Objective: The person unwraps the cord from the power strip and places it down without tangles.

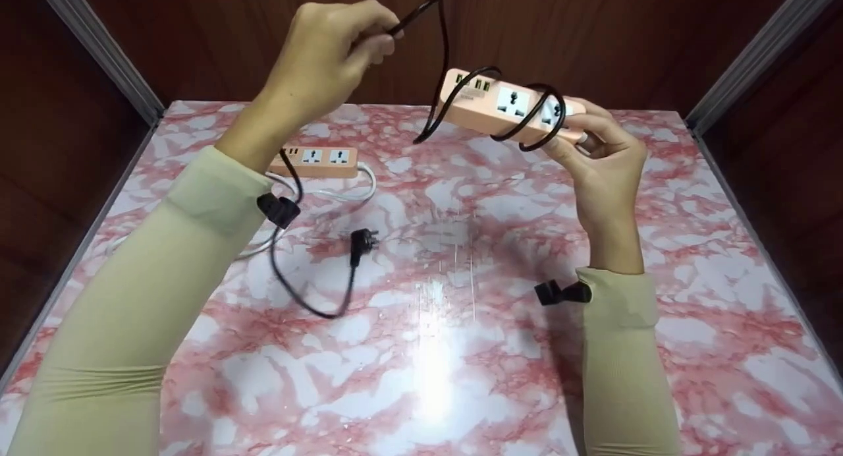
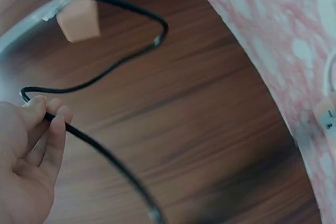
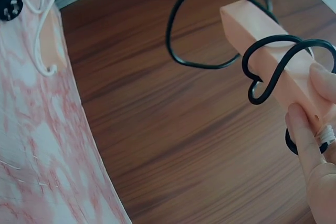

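Note:
My right hand (image 1: 609, 156) grips one end of an orange power strip (image 1: 477, 107), held up over the far side of the table. Loose loops of black cord (image 1: 527, 123) wind round the strip. Up and to the left, my left hand (image 1: 329, 57) pinches that cord between thumb and fingers, as the left wrist view shows with the cord (image 2: 113, 161) running through. From the left hand the cord's free end hangs down behind the forearm to a black plug (image 1: 361, 245) above the table. The right wrist view shows the strip's underside (image 3: 262, 40) with loops across it.
A second orange power strip (image 1: 329, 163) with a white cord (image 1: 369, 186) lies at the table's back left, partly behind the left arm. The marbled pink table (image 1: 500, 377) meets a brown wood wall (image 1: 593, 34) at the back. Metal-edged side walls stand left and right.

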Tool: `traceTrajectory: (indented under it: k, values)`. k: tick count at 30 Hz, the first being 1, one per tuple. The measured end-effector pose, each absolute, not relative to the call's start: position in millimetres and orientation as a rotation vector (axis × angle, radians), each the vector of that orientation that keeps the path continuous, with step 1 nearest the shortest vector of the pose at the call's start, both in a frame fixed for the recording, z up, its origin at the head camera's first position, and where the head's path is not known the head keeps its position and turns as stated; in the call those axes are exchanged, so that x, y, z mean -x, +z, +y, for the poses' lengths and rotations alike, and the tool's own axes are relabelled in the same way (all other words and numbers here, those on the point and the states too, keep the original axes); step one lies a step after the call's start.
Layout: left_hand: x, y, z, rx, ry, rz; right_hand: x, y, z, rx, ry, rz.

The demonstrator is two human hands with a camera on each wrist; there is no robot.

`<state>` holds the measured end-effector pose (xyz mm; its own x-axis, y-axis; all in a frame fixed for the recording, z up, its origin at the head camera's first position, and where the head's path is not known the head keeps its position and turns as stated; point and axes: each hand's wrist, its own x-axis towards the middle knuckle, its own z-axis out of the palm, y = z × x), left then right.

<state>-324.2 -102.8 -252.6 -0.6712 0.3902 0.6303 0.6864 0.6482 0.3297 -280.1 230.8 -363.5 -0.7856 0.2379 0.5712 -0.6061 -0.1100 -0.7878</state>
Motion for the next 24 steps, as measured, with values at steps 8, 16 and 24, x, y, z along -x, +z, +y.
traceTrajectory:
  k: [8, 16, 24]
  values:
    - [345.1, -277.2, -101.2, 0.724, -0.934, -2.559, 280.2, -364.5, 233.0, -0.413, 1.958, -1.592]
    - [356.5, -311.4, -80.6, 0.711, -1.038, -2.688, 278.5, -365.1, 237.1, -0.431, 1.992, -1.569]
    - [356.5, -334.7, -59.0, 0.796, -1.136, -2.692, 277.6, -363.2, 238.1, -0.448, 2.016, -1.532]
